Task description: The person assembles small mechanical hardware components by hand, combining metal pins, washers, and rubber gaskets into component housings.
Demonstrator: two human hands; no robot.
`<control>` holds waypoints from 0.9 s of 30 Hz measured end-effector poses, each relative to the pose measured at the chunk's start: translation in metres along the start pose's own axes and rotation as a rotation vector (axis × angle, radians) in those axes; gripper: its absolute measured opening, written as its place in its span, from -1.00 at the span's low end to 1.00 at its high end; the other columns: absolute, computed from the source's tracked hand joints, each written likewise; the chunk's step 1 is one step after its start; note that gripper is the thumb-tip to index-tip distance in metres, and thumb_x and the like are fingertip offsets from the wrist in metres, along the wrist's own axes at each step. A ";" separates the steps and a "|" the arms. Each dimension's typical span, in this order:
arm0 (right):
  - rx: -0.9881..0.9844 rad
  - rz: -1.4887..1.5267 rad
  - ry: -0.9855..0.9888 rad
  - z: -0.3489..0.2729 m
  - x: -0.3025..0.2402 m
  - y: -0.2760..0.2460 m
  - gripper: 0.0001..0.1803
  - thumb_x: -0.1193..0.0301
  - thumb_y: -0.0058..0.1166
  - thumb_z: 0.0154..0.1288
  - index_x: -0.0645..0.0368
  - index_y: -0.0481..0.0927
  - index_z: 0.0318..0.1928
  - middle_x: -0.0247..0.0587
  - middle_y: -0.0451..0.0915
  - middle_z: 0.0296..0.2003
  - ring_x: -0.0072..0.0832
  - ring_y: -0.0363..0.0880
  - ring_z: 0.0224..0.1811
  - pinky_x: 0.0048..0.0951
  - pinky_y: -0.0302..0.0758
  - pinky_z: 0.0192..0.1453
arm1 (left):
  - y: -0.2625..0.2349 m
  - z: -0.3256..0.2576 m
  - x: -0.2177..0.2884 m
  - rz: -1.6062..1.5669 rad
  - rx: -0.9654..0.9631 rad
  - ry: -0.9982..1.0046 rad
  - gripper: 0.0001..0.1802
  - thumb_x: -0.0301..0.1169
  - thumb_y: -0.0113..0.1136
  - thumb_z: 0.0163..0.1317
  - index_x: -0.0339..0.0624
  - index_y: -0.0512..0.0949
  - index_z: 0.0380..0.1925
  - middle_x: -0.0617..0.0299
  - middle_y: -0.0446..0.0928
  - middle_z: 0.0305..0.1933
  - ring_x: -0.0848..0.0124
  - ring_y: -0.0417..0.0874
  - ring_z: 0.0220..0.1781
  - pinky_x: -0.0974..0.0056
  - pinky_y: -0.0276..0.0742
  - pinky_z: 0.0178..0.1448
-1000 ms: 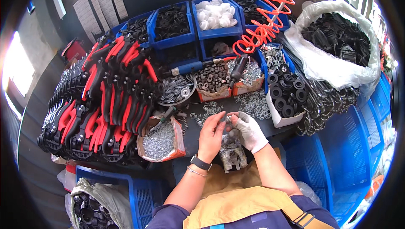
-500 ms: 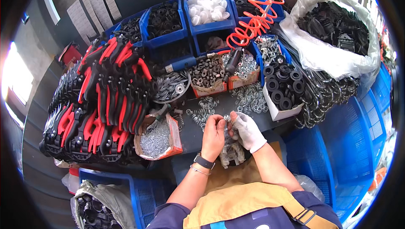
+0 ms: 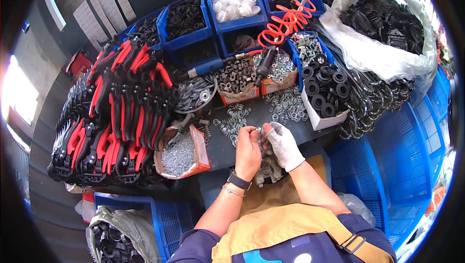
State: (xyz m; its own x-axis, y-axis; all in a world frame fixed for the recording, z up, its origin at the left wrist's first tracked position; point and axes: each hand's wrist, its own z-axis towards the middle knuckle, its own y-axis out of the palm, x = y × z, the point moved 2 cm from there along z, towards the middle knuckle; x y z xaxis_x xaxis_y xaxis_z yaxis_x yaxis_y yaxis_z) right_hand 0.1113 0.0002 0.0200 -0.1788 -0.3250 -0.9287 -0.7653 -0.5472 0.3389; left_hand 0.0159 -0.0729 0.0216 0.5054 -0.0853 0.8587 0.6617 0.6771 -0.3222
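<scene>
My bare left hand (image 3: 248, 151), with a dark watch on the wrist, and my right hand (image 3: 284, 145) in a white glove meet at the near edge of the dark workbench. Both pinch a small metal part (image 3: 262, 137) between their fingertips. Just under the hands lies a grey metal assembly (image 3: 268, 170), partly hidden. Loose metal rings (image 3: 231, 123) are scattered on the bench right behind my fingers.
A big stack of red-and-black handled tools (image 3: 116, 112) fills the left. A cardboard box of small screws (image 3: 180, 154) sits left of my hands. Blue bins (image 3: 191, 37), boxes of nuts and black washers (image 3: 323, 93), an orange coiled hose (image 3: 290, 15), a white sack of black parts (image 3: 382, 25).
Both hands stay together at the same spot, fingers shifting slightly on the small part. The view has tilted a little.
</scene>
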 end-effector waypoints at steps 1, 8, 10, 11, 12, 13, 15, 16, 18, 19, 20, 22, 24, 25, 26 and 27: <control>0.000 0.001 0.001 0.001 0.002 -0.001 -0.60 0.04 0.11 0.36 0.14 0.46 -0.34 -0.38 0.50 -0.51 -0.67 0.42 -0.56 -0.62 0.29 -0.50 | 0.000 0.001 -0.003 0.017 -0.005 0.018 -0.76 -0.33 -0.13 0.49 -0.32 0.38 -0.13 -0.01 0.48 -0.33 0.14 0.51 -0.31 0.17 0.44 -0.16; 0.076 -0.352 -0.421 0.001 -0.002 -0.006 -0.78 0.34 0.15 0.31 0.25 0.55 -0.18 -0.27 0.54 -0.41 -0.52 0.52 -0.39 -0.51 0.46 -0.27 | -0.002 0.008 -0.012 0.028 -0.051 0.027 -0.70 -0.21 -0.16 0.51 -0.25 0.39 -0.19 0.10 0.45 -0.41 0.25 0.47 -0.38 0.23 0.42 -0.27; 0.089 -0.418 -0.496 0.000 -0.008 -0.009 -0.82 0.44 0.16 0.27 0.28 0.57 -0.19 -0.18 0.56 -0.40 -0.42 0.55 -0.35 -0.45 0.49 -0.22 | 0.000 0.008 -0.016 -0.552 -0.298 -0.532 -0.69 -0.15 -0.15 0.51 -0.16 0.39 -0.22 0.31 0.35 -0.47 0.49 0.37 -0.45 0.40 0.32 -0.40; 0.090 -0.525 -0.621 -0.001 -0.013 -0.009 -0.83 0.47 0.17 0.24 0.28 0.57 -0.19 -0.13 0.57 -0.37 -0.34 0.56 -0.32 -0.42 0.49 -0.21 | 0.000 0.009 -0.011 -0.637 -0.318 -0.589 -0.71 -0.12 -0.14 0.51 -0.09 0.38 -0.24 0.44 0.26 -0.48 0.64 0.26 -0.48 0.52 0.21 -0.45; 0.089 -0.633 -0.747 -0.003 -0.019 -0.009 -0.84 0.50 0.17 0.22 0.29 0.57 -0.20 -0.08 0.57 -0.33 -0.26 0.57 -0.28 -0.40 0.50 -0.20 | 0.000 0.012 -0.010 -0.636 -0.315 -0.591 -0.71 -0.12 -0.14 0.51 -0.09 0.38 -0.24 0.44 0.26 -0.48 0.64 0.26 -0.48 0.52 0.21 -0.45; 0.074 -0.693 -0.812 -0.003 -0.023 -0.010 -0.81 0.58 0.20 0.13 0.24 0.58 -0.19 -0.08 0.57 -0.30 -0.17 0.57 -0.24 -0.35 0.52 -0.21 | -0.001 0.015 -0.010 -0.602 -0.346 -0.599 -0.70 -0.12 -0.14 0.51 -0.09 0.38 -0.24 0.43 0.28 -0.47 0.63 0.27 -0.48 0.50 0.22 -0.44; 0.047 -0.727 -0.943 -0.002 -0.030 -0.011 -0.78 0.61 0.21 0.09 0.22 0.58 -0.20 -0.10 0.58 -0.29 -0.16 0.57 -0.24 -0.33 0.52 -0.21 | 0.000 0.019 -0.012 -0.525 -0.379 -0.559 -0.70 -0.11 -0.15 0.51 -0.10 0.38 -0.23 0.42 0.29 -0.46 0.62 0.28 -0.48 0.49 0.24 -0.44; 0.022 -0.761 -1.076 -0.003 -0.033 -0.012 -0.75 0.64 0.22 0.05 0.20 0.58 -0.21 -0.12 0.58 -0.29 -0.16 0.58 -0.23 -0.31 0.53 -0.20 | -0.001 0.020 -0.011 -0.524 -0.375 -0.560 -0.70 -0.11 -0.15 0.51 -0.10 0.38 -0.23 0.42 0.29 -0.46 0.62 0.28 -0.48 0.49 0.24 -0.44; -0.049 -0.837 -1.155 -0.004 -0.034 -0.014 -0.70 0.67 0.22 0.00 0.18 0.57 -0.20 -0.14 0.58 -0.28 -0.15 0.57 -0.23 -0.29 0.55 -0.21 | -0.002 0.022 -0.010 -0.615 -0.420 -0.621 -0.70 -0.11 -0.14 0.51 -0.09 0.38 -0.22 0.44 0.29 -0.47 0.63 0.27 -0.48 0.51 0.23 -0.43; -0.073 -0.812 -1.112 -0.005 -0.034 -0.013 -0.68 0.68 0.22 -0.01 0.18 0.57 -0.18 -0.13 0.58 -0.27 -0.16 0.57 -0.23 -0.33 0.54 -0.17 | -0.003 0.024 -0.014 -0.560 -0.405 -0.572 -0.68 -0.12 -0.15 0.51 -0.14 0.39 -0.20 0.36 0.34 -0.45 0.58 0.34 -0.46 0.45 0.29 -0.42; -0.096 -0.787 -1.070 -0.005 -0.034 -0.012 -0.65 0.69 0.21 -0.02 0.18 0.57 -0.17 -0.12 0.57 -0.27 -0.16 0.57 -0.23 -0.36 0.54 -0.14 | -0.002 0.024 -0.016 -0.558 -0.402 -0.572 -0.68 -0.12 -0.15 0.51 -0.14 0.39 -0.20 0.36 0.34 -0.45 0.58 0.34 -0.46 0.45 0.29 -0.42; 0.065 -0.191 -0.457 0.001 -0.019 -0.009 -0.67 0.64 0.18 0.15 0.19 0.52 -0.04 -0.31 0.56 -0.26 -0.50 0.56 -0.28 -0.53 0.48 -0.10 | 0.000 0.028 -0.011 -0.029 -0.203 -0.065 -0.65 -0.20 -0.19 0.52 -0.30 0.38 -0.22 0.06 0.45 -0.38 0.24 0.49 -0.36 0.21 0.44 -0.22; -0.038 0.120 -0.169 0.005 -0.015 -0.014 -0.71 0.48 0.19 0.25 0.22 0.52 -0.03 -0.36 0.53 -0.26 -0.61 0.52 -0.25 -0.56 0.47 -0.10 | 0.005 0.026 -0.007 0.005 -0.179 0.000 -0.71 -0.29 -0.15 0.50 -0.37 0.37 -0.19 -0.11 0.47 -0.27 0.04 0.53 -0.22 0.09 0.45 -0.08; -0.037 0.120 -0.169 0.006 -0.016 -0.014 -0.71 0.48 0.19 0.25 0.22 0.52 -0.03 -0.36 0.53 -0.26 -0.61 0.52 -0.25 -0.56 0.47 -0.10 | 0.007 0.026 -0.006 0.017 -0.162 0.031 -0.74 -0.32 -0.12 0.48 -0.37 0.37 -0.20 -0.11 0.47 -0.26 0.04 0.54 -0.21 0.10 0.45 -0.09; -0.046 0.229 -0.066 0.007 -0.015 -0.013 -0.71 0.44 0.19 0.26 0.22 0.52 -0.03 -0.36 0.53 -0.27 -0.61 0.53 -0.26 -0.57 0.47 -0.14 | 0.009 0.025 -0.006 0.030 -0.145 0.064 -0.76 -0.35 -0.09 0.47 -0.37 0.37 -0.20 -0.10 0.47 -0.25 0.05 0.56 -0.20 0.11 0.45 -0.10; -0.058 0.339 0.036 0.008 -0.014 -0.012 -0.71 0.40 0.19 0.27 0.23 0.52 -0.03 -0.35 0.53 -0.28 -0.60 0.53 -0.27 -0.58 0.46 -0.18 | 0.008 0.025 -0.006 0.030 -0.144 0.065 -0.76 -0.35 -0.09 0.47 -0.37 0.37 -0.20 -0.10 0.47 -0.25 0.05 0.56 -0.20 0.11 0.45 -0.10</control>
State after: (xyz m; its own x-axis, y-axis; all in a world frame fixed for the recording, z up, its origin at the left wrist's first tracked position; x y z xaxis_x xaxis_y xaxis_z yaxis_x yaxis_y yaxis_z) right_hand 0.1178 0.0175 0.0276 -0.3936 -0.5225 -0.7564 -0.6295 -0.4464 0.6359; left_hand 0.0044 -0.0484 0.0237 0.5580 -0.1163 0.8217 0.7157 0.5687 -0.4055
